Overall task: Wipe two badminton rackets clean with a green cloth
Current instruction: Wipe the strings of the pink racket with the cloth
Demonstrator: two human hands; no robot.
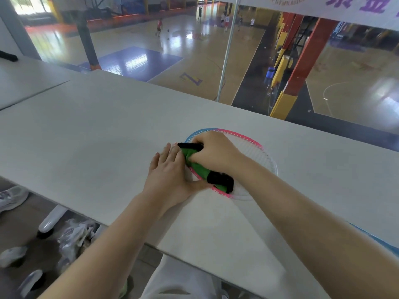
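Wiping the first racket's head on the pale grey desk (pixel 103 130).

At the near right edge a thin blue strip (pixel 375 240) shows, perhaps the second racket; I cannot tell. Farther in, the left hand (pixel 170 169) lies flat with straight fingers, pinning the near-left rim of the pink-and-blue framed badminton racket (pixel 244 137). Just right of it, the right hand (pixel 213 151) has its grip clamped on the bunched green cloth with black edging (pixel 199 168), pressed on the frame. Judged next: rub around the far rim, keeping the head pinned.
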